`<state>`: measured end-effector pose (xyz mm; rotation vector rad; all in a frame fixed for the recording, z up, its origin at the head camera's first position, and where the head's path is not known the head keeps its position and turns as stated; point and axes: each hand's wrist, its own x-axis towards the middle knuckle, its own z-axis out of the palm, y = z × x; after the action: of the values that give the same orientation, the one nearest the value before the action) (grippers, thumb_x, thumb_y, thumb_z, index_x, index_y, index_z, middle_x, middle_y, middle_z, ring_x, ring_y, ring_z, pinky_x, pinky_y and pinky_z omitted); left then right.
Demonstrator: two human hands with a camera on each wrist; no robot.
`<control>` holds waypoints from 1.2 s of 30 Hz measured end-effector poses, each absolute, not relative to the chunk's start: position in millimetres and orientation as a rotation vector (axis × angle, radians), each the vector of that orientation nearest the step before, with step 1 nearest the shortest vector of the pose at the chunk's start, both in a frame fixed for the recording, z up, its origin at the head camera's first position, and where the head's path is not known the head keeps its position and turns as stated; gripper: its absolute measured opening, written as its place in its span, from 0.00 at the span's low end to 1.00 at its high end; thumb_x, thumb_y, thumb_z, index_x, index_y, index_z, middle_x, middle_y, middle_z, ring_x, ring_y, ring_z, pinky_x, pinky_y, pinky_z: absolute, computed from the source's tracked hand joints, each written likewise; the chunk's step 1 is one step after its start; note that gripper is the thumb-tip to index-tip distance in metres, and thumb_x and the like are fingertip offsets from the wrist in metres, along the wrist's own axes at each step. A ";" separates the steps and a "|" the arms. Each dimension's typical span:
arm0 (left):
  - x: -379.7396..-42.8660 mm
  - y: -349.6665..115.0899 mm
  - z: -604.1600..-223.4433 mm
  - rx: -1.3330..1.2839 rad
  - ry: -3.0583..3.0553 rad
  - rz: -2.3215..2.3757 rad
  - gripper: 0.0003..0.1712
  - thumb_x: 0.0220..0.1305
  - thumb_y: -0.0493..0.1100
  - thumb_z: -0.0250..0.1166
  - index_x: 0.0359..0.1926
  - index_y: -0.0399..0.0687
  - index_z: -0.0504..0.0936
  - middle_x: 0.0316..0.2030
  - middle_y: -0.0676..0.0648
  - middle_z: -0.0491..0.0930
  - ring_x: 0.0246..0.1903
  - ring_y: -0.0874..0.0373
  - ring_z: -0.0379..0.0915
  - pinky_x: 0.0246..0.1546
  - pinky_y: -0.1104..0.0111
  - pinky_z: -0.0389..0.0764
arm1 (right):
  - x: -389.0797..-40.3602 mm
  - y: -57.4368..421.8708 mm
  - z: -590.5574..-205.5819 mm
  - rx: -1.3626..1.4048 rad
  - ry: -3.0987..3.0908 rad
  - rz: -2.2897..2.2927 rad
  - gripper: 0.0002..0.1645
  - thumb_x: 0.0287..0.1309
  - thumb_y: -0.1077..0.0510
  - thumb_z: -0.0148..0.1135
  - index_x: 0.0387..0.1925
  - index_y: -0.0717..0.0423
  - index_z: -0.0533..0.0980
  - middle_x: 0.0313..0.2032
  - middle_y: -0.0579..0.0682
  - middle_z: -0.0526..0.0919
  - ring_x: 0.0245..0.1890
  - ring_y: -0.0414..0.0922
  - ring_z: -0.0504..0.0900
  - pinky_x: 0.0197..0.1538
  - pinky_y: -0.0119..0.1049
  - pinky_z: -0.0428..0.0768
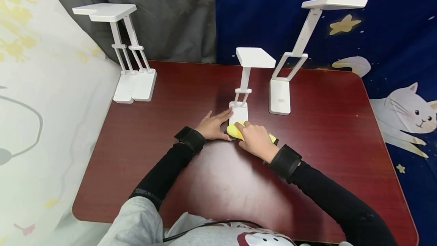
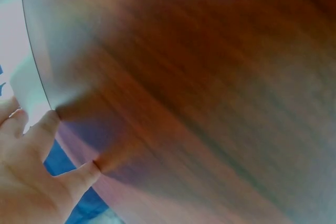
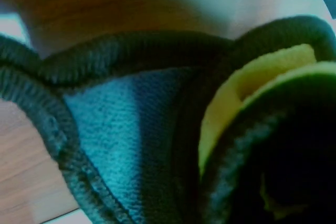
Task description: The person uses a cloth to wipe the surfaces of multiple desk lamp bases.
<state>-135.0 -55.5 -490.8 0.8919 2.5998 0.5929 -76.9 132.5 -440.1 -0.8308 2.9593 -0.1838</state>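
Note:
In the head view a white folding desk lamp [image 1: 255, 57] stands near the middle of the table, its flat base [image 1: 238, 114] toward the person. My left hand [image 1: 212, 126] lies to the left of that base, fingers spread and fairly straight, fingertips right at its edge. In the left wrist view the same hand [image 2: 26, 166] shows over the wood. My right hand [image 1: 255, 139] holds a yellow cloth [image 1: 234, 131] with dark edging against the near end of the base. Close up, the right wrist view shows the cloth [image 3: 115, 145] folded, with a grey-blue face and yellow inside.
Two white lamps side by side [image 1: 134, 86] stand at the table's back left. Another tall white lamp [image 1: 280, 98] stands just right of the middle one. The dark red table [image 1: 324, 155] meets a grey curtain [image 1: 164, 18] and a blue patterned cloth [image 1: 266, 10] behind.

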 end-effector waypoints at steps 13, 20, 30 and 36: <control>-139.3 -58.8 -488.3 0.884 2.608 0.573 0.59 0.39 0.70 0.65 0.69 0.56 0.49 0.68 0.59 0.43 0.64 0.66 0.45 0.61 0.49 0.40 | -82.3 162.4 -418.3 -1.030 2.495 -0.381 0.29 0.32 0.54 0.67 0.45 0.45 0.77 0.23 0.38 0.74 0.22 0.38 0.69 0.24 0.34 0.68; -135.1 -57.9 -491.1 0.888 2.625 0.620 0.55 0.42 0.70 0.63 0.68 0.56 0.52 0.68 0.59 0.46 0.63 0.66 0.48 0.60 0.48 0.41 | -118.7 170.2 -407.5 -0.864 2.728 -0.464 0.32 0.36 0.55 0.67 0.50 0.50 0.74 0.31 0.47 0.78 0.25 0.44 0.73 0.25 0.40 0.72; -125.3 -53.1 -496.5 0.924 2.617 0.607 0.55 0.42 0.69 0.64 0.68 0.53 0.54 0.68 0.56 0.47 0.63 0.64 0.49 0.59 0.46 0.45 | -119.1 159.7 -440.5 -0.705 2.972 -0.184 0.36 0.36 0.56 0.67 0.53 0.61 0.71 0.33 0.59 0.78 0.26 0.53 0.79 0.24 0.48 0.75; -133.7 -54.9 -492.7 0.896 2.635 0.606 0.55 0.42 0.67 0.66 0.68 0.54 0.54 0.68 0.57 0.46 0.64 0.64 0.47 0.60 0.46 0.43 | -117.1 158.8 -433.7 -0.714 2.916 -0.211 0.33 0.36 0.56 0.65 0.51 0.59 0.72 0.31 0.55 0.78 0.27 0.50 0.77 0.25 0.47 0.74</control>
<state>-133.7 -54.9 -492.7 0.8956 2.6349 0.6056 -117.1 158.8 -433.7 -0.7145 2.9158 -0.2114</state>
